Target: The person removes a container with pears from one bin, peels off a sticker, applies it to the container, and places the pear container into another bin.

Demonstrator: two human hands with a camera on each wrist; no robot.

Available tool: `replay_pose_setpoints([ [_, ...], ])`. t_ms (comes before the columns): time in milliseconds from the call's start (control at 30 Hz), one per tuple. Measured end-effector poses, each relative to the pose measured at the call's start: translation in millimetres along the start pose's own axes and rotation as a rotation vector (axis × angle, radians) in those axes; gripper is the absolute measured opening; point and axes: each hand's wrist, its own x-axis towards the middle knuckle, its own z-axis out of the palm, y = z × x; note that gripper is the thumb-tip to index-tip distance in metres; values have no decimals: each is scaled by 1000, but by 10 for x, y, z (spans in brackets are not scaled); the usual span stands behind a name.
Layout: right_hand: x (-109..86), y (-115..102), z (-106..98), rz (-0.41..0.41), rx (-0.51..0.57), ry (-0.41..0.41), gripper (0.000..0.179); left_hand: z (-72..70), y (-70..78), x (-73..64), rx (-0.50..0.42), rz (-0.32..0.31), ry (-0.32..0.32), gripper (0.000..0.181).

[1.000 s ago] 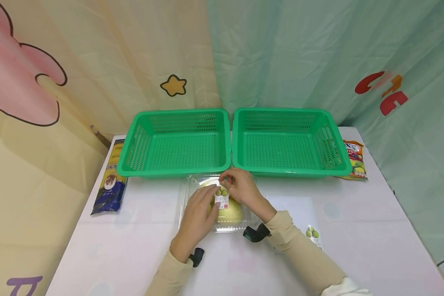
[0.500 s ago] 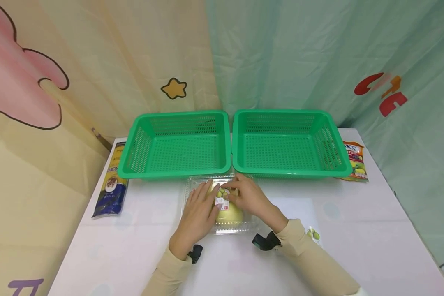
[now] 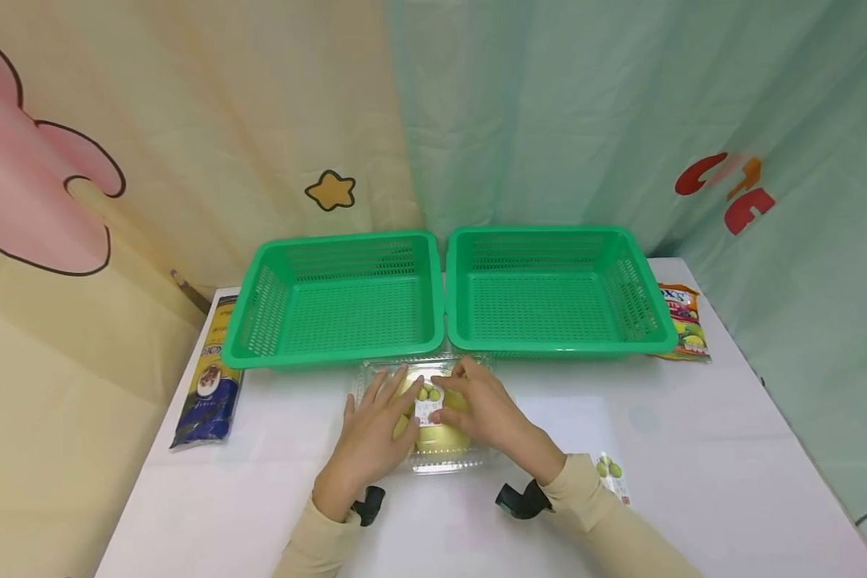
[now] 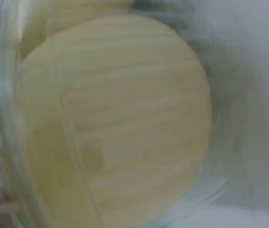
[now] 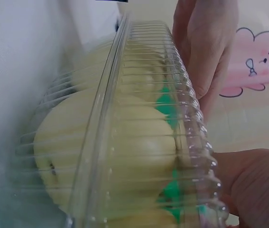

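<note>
A clear plastic clamshell box point(image 3: 444, 463) of pale yellow fruit point(image 3: 444, 438) lies on the table. On its lid sits a white label point(image 3: 428, 408) printed with green fruit. My left hand point(image 3: 367, 444) rests with spread fingers on the lid's left side, its fingertips by the label. From the right, my right hand point(image 3: 487, 411) touches the label's right edge with thumb and index finger. The left wrist view shows a round fruit point(image 4: 139, 118) close up through the plastic. In the right wrist view the ridged box point(image 5: 191, 114) holds pale fruit point(image 5: 125, 147), with parts of a hand beyond.
Two green baskets point(image 3: 332, 358) point(image 3: 559, 348) stand side by side behind the box. A blue and yellow packet point(image 3: 205, 385) lies at the left, a colourful snack bag point(image 3: 685, 325) at the right. A white sheet point(image 3: 567, 421) bearing a similar label point(image 3: 610, 474) lies right of the hands.
My right hand has gone from fingertips held together at the label's top to thumb and index spread along its right edge. My left fingers have spread wider. The view has shifted slightly.
</note>
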Motion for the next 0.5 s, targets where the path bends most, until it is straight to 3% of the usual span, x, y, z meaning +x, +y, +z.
replay_pose_setpoints([
  [267, -63, -38, 13, 8, 10, 27, 47, -6, -56, -33, -35, 11, -17, 52],
  [500, -83, -62, 20, -47, 8, 21, 50, 11, -200, -58, -84, 88, 61, 52],
])
